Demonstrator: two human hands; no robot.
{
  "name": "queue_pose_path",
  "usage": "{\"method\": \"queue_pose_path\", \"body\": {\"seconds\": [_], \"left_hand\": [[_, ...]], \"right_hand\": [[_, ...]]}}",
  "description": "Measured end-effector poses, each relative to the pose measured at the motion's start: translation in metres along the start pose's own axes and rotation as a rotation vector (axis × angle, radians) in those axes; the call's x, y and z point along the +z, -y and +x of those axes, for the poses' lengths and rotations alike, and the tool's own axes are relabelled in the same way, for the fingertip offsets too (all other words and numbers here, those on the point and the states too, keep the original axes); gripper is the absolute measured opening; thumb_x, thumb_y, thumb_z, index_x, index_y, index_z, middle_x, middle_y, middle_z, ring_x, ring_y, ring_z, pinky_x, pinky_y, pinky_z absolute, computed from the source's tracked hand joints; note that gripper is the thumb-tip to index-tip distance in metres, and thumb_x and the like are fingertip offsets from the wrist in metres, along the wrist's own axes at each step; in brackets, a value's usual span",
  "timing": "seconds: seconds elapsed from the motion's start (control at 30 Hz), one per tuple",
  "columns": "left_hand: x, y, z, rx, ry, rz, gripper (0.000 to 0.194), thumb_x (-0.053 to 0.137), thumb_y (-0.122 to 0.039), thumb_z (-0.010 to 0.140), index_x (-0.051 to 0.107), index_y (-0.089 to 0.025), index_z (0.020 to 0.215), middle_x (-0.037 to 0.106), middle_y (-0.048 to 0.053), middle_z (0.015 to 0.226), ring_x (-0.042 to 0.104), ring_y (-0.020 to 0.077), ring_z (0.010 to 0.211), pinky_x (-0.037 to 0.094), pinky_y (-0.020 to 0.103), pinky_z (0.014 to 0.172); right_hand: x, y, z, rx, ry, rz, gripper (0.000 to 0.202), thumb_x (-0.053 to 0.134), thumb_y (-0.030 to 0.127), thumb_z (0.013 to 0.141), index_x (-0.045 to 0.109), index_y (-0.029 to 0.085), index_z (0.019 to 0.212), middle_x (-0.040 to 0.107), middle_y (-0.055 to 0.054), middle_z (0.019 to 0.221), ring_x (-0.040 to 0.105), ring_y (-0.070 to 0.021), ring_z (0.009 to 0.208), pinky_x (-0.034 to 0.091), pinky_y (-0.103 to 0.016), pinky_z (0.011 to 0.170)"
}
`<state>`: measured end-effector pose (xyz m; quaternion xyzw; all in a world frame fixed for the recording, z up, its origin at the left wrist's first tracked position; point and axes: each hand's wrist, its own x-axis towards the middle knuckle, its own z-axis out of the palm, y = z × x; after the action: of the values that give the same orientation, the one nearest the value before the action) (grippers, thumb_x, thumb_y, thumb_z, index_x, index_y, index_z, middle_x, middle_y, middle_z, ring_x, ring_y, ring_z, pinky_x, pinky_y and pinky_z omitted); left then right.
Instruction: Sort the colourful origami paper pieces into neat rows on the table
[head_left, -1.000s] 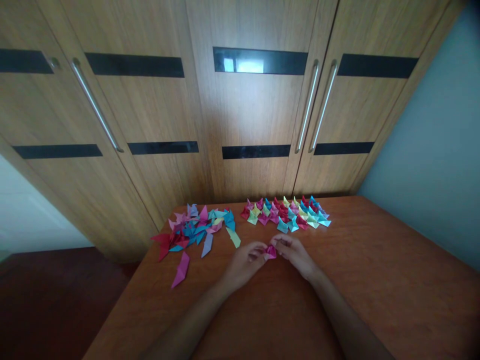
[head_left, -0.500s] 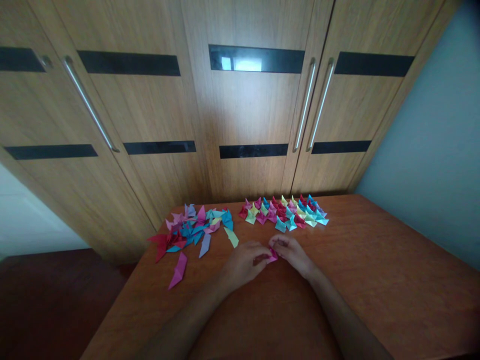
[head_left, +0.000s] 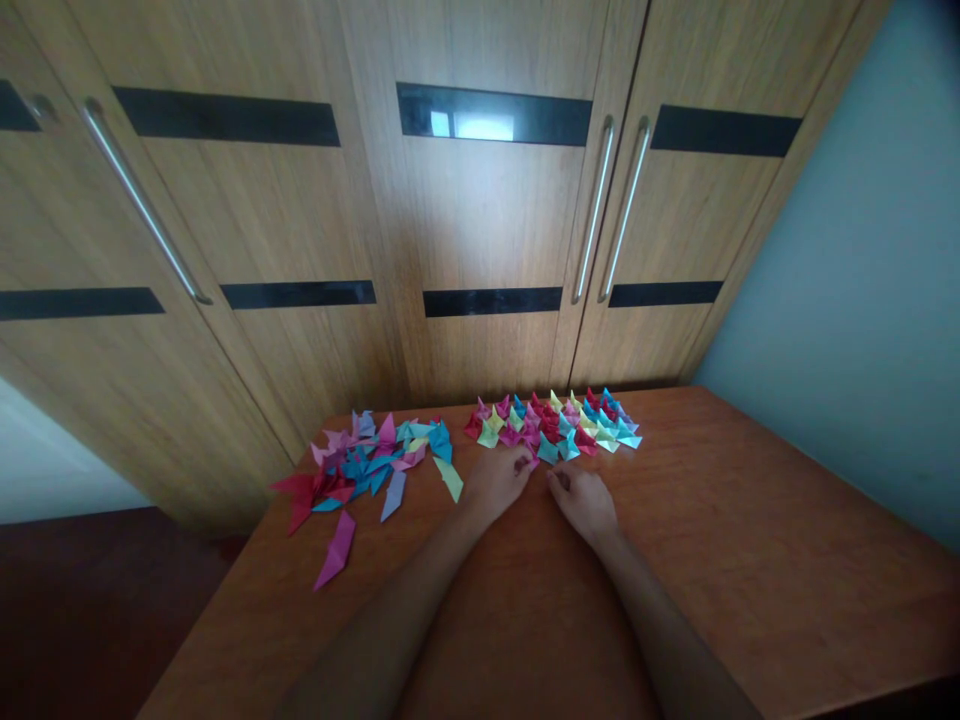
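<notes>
— Which step is in hand, would you say?
— Setting down, I'd judge. Centre a clock on the left hand (head_left: pixel 495 485), with twelve toward the wardrobe (head_left: pixel 487 220). The pink piece (head_left: pixel 534 463) pokes out at two o'clock, pinched in that hand's fingers, just beside the near edge of the standing folded pieces (head_left: pixel 568 445).
— And the right hand (head_left: pixel 587 502)?
— At three o'clock, its fingers curled low over the desk (head_left: pixel 750 520), near the pink piece but apart from it. Whether they grip anything, I cannot tell.
— What does the next move call for?
— A gentle release, I think, without nudging the close neighbours.
— Anything at the other side of the dial?
— A loose pile (head_left: pixel 360 468) between nine and ten, and a flat magenta piece (head_left: pixel 335 552) alone at eight.
— What's hard to make out?
— The left fingers cover most of the pink piece, so its folds, and whether it touches the desk, don't show. The pile overlaps too much to count, and the bottom edge cuts off both forearms (head_left: pixel 424 600)
</notes>
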<state>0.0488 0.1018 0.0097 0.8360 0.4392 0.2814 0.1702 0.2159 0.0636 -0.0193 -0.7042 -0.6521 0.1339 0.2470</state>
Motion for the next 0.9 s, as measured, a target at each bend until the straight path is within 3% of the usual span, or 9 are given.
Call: {"method": "queue_pose_path", "body": {"seconds": [0.63,0.9], "left_hand": [[0.017,0.001,0.015,-0.090,-0.017,0.047,0.016,0.052,-0.028,0.086,0.066,-0.021,0.087,0.069,0.003,0.084,0.061,0.0166,0.077,0.042,0.025,0.068],[0.000,0.003,-0.006,-0.058,-0.037,0.061,0.019,0.052,-0.022,0.084,0.065,-0.022,0.097,0.069,0.001,0.084,0.062,0.0151,0.075,0.044,0.024,0.068]], "right_hand": [[-0.002,0.003,-0.001,0.015,0.032,-0.062,0.023,0.044,0.037,0.088,0.065,0.026,0.089,0.067,-0.001,0.078,0.061,-0.0165,0.074,0.030,-0.023,0.056],[-0.001,0.001,-0.002,-0.037,0.020,-0.026,0.021,0.045,0.035,0.088,0.063,0.025,0.084,0.066,-0.001,0.078,0.060,-0.0160,0.074,0.031,-0.023,0.058]]}}
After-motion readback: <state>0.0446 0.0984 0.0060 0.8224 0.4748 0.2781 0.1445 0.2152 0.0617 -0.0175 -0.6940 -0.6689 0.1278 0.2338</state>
